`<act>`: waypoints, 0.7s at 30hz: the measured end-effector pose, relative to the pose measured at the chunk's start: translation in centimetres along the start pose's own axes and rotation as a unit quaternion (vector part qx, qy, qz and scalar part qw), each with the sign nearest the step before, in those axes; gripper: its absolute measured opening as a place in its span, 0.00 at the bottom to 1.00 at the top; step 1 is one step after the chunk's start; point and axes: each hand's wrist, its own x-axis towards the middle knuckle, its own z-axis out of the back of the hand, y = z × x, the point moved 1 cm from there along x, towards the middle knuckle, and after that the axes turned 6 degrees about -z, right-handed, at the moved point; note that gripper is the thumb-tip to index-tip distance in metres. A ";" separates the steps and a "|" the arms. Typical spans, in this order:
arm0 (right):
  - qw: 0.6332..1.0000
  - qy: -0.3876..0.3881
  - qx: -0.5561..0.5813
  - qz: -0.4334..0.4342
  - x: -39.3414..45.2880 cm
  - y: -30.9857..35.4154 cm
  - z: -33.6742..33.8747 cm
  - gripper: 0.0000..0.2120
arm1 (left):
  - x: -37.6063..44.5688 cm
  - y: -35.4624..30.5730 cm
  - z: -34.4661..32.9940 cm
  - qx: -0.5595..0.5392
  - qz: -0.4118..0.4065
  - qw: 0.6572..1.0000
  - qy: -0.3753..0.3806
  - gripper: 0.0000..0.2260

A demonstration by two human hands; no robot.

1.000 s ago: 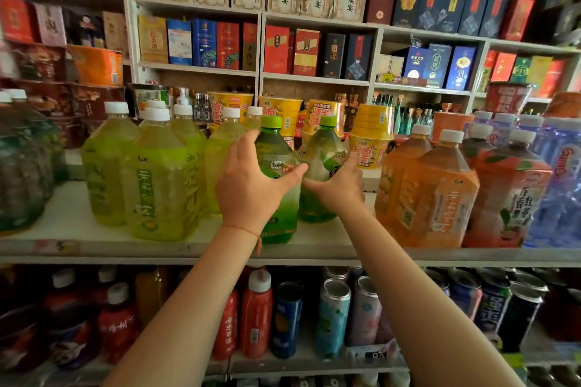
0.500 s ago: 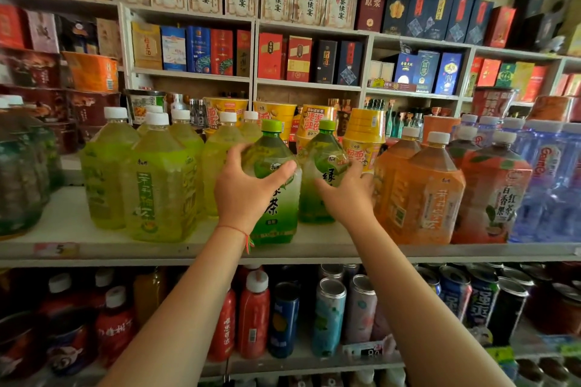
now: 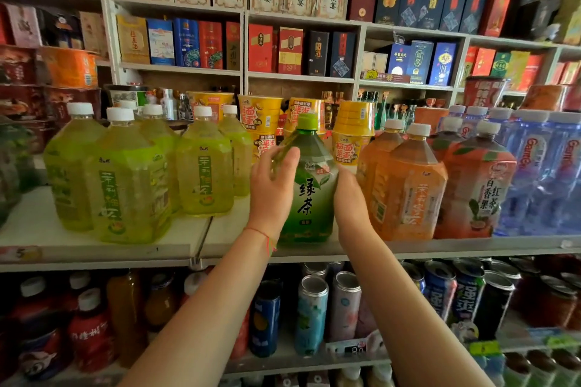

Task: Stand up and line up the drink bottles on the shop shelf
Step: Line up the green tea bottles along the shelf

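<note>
Hands clasp 1 green tea bottle (image 3: 309,185) from both sides: left hand (image 3: 272,188) curls fingers round its shoulder, right hand (image 3: 350,198) presses its flank. It stands upright at the shelf (image 3: 103,248) front, between yellow bottles (image 3: 125,179) and orange bottles (image 3: 405,182), likely being squared into line.

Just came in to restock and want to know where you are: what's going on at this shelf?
A person is straightening the big drink bottles. Both hands, left hand and right hand, clasp one green tea bottle, upright near the front of the shelf. It stands in the gap between the yellow-green bottles and the orange bottles, which all stand upright.
</note>
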 end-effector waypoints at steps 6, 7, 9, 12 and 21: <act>0.991 0.042 0.084 -0.091 1.1 0.2 0.9 0.20 | 2.6 3.8 -1.4 -0.129 0.207 0.970 0.018 0.41; 0.988 0.047 0.099 -0.107 1.2 0.1 0.8 0.20 | 2.6 3.4 -1.3 -0.143 0.222 0.964 0.016 0.39; 0.983 0.053 0.125 -0.125 1.1 -0.1 0.6 0.21 | 2.1 1.9 -1.3 -0.152 0.234 0.960 0.034 0.27; 0.979 0.058 0.144 -0.136 0.6 0.2 0.3 0.22 | 2.2 2.6 -1.5 -0.177 0.249 0.948 0.086 0.24; 0.979 0.047 0.147 -0.134 -0.8 0.8 1.7 0.21 | 1.5 1.6 -2.5 -0.200 0.275 0.937 0.085 0.25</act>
